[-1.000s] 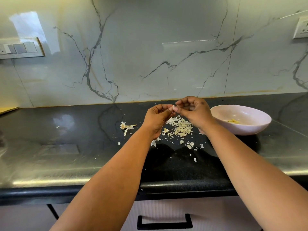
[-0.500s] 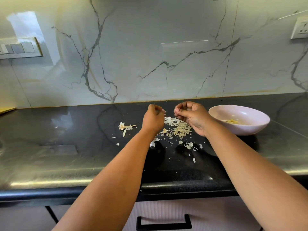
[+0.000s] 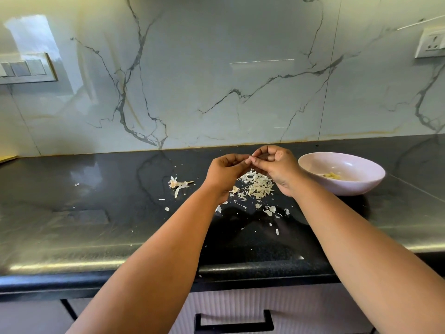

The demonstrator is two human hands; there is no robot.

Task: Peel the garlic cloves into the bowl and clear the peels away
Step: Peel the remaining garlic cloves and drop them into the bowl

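My hands have come back together since half a second ago, when they were drawn apart over the peel pile (image 3: 256, 188). Now the left hand (image 3: 225, 173) and right hand (image 3: 277, 167) meet fingertip to fingertip above the pile, fingers of both curled in a pinch. Whatever they pinch is hidden between them; I judge it a garlic clove, but cannot tell its long axis. The bowl (image 3: 361, 186) sits just right of my right hand, a few peeled cloves (image 3: 333, 175) inside, so the right hand is nearer for the drop. Loose peels lie on the counter (image 3: 96, 225) beneath and left.
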